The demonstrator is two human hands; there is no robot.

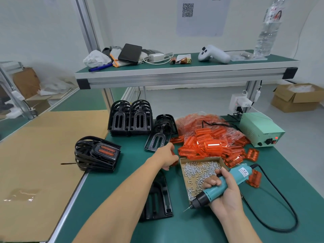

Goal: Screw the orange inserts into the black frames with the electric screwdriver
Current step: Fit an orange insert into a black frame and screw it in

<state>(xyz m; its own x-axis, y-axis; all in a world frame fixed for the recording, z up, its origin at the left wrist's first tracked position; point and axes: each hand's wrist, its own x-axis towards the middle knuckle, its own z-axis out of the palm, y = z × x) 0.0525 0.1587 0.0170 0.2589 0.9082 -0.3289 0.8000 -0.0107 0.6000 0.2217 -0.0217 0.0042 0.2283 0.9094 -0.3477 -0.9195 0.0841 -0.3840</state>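
The right hand (222, 192) is clenched around the barrel of the teal electric screwdriver (220, 186), whose black nose and thin bit point down and to the left, just above the green bench mat (122, 199). Its black cord (280, 204) loops away over the mat to the right. The left hand (167, 157) reaches forward to the near left edge of the heap of orange inserts (208, 146), and its curled fingers pinch one orange insert (174, 159), which is mostly hidden behind the hand.

Just right of that hand lies a shallow cardboard tray of small silver screws (199, 172), touching the near side of the orange heap. A single black frame (157, 199) lies flat on the mat under the left forearm, near the tray's left side. Farther back, empty black frames stand stacked in two rows (130, 118), with a few more (161, 134) leaning just right of them. To the left, at the edge of the brown cardboard sheet (35, 155), sits a pile of finished frames (97, 153), the top one showing orange through its slots.

A pale green power supply box (261, 130) stands on the far right of the bench, behind the orange heap.
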